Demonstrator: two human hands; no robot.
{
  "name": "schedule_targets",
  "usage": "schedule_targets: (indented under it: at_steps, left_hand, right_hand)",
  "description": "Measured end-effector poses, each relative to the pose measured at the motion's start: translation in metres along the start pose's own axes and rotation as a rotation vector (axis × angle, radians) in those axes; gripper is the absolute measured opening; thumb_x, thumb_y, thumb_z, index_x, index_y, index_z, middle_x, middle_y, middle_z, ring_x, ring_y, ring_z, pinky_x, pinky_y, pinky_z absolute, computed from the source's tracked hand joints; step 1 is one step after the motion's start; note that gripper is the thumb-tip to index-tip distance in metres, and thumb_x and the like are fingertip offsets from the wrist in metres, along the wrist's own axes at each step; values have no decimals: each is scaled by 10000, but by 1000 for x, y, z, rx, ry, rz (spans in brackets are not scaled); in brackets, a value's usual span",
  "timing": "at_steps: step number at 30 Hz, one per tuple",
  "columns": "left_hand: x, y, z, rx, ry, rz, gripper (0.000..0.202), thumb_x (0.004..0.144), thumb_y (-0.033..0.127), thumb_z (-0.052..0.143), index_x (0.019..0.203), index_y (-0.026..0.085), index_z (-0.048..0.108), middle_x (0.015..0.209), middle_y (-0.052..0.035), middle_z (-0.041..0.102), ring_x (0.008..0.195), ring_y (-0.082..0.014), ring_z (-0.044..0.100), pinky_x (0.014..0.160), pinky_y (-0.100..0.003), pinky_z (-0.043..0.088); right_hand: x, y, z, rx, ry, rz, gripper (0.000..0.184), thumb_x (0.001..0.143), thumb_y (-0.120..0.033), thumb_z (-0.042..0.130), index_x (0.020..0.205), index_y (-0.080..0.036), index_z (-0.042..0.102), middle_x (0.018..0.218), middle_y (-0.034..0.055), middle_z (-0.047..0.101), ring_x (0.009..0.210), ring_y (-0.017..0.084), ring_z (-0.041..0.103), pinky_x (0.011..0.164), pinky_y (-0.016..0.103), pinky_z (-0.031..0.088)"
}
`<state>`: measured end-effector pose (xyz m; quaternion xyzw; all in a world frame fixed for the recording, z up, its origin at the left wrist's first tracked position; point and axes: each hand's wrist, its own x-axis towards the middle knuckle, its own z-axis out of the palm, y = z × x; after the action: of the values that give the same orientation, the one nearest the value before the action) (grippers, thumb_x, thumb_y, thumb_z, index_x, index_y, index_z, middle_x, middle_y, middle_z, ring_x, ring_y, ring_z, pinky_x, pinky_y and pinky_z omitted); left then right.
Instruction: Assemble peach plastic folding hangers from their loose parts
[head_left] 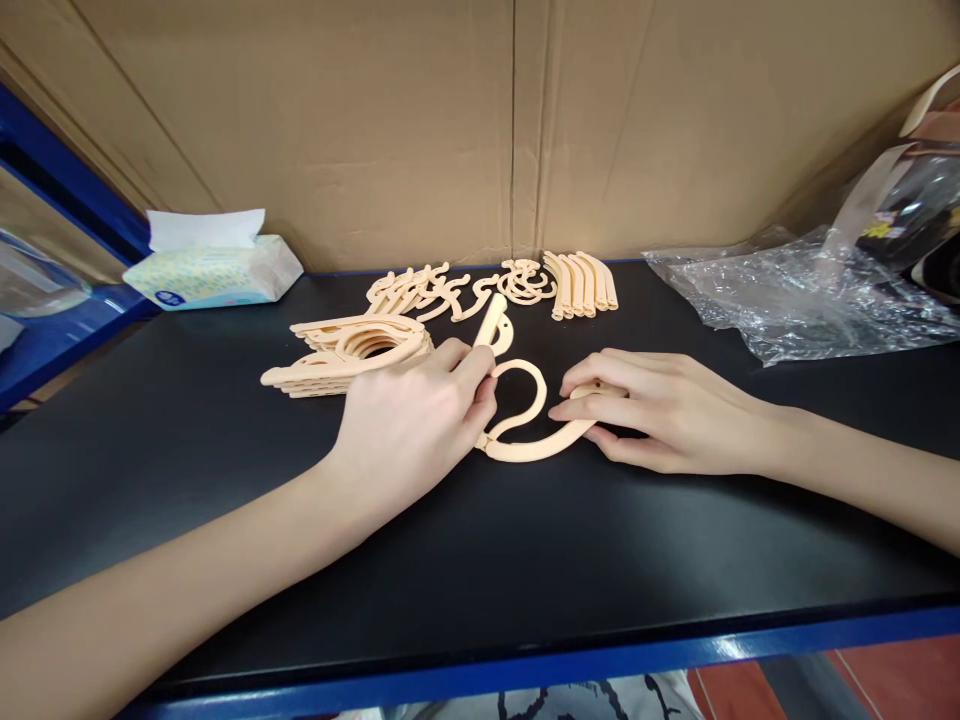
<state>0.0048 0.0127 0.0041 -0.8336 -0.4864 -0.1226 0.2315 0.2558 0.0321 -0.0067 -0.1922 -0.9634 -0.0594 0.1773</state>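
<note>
A beige plastic clothes hanger (531, 446) with a curved hook is held between my two hands, low over the black tabletop. My left hand (420, 405) is closed around its left arm, whose end sticks up past the fingers. On the other side my right hand (652, 412) grips the right arm near its tip, fingers bent around it. The hook loops up between the hands. Part of the joint at the hanger's middle is hidden behind my left fingers. Just beyond my left hand lies a stack of similar hangers (337, 370).
Loose hook pieces (525, 280), straight curved pieces (581, 285) and other hanger parts (409, 290) lie along the back. A tissue pack (214, 270) sits back left, a clear plastic bag (795, 295) back right. Cardboard (375, 120) walls the rear; a blue edge (600, 645) runs along the front.
</note>
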Motion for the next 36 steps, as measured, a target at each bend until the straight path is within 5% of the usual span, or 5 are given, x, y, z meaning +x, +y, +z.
schedule_targets:
  at_steps: [10, 15, 28, 32, 36]
  left_hand:
    - [1, -3, 8, -401, -89, -9, 92, 876, 123, 559, 871, 208, 593, 805, 58, 668, 708, -134, 619, 548, -245, 326]
    - [2, -2, 10, -484, -92, -20, 83, 900, 144, 527, 936, 208, 566, 754, 56, 639, 664, -122, 601, 537, -226, 333]
    - [-2, -1, 7, -645, -143, 67, 256, 929, 159, 419, 1158, 226, 511, 1025, 21, 677, 799, -128, 629, 639, -236, 424]
    - [-1, 0, 5, -658, -167, 109, 282, 958, 404, 487, 1169, 219, 509, 1032, -1, 661, 842, -162, 626, 673, -266, 454]
    - [-3, 5, 4, -602, -150, 145, 779, 730, 746, 638, 1251, 192, 472, 1118, -45, 637, 928, -226, 608, 772, -336, 495]
  right_hand:
    - [-1, 7, 1, 77, -35, -9, 300, 982, -381, 483, 1140, -141, 569, 1011, 85, 658, 873, 191, 609, 735, 313, 489]
    - [-3, 8, 2, 69, -26, 21, 278, 970, -301, 498, 1200, -152, 540, 984, 75, 661, 858, 193, 614, 730, 312, 486]
    - [0, 10, 3, 63, 14, 81, 288, 980, -335, 479, 1202, -156, 523, 922, 70, 647, 812, 187, 604, 683, 293, 471]
    - [0, 9, 5, 78, -18, 106, 295, 991, -327, 452, 1233, -170, 510, 999, 86, 657, 882, 196, 609, 723, 306, 480]
    - [1, 9, 7, 61, -15, 118, 302, 996, -336, 434, 1241, -174, 502, 1047, 99, 660, 912, 205, 608, 737, 325, 494]
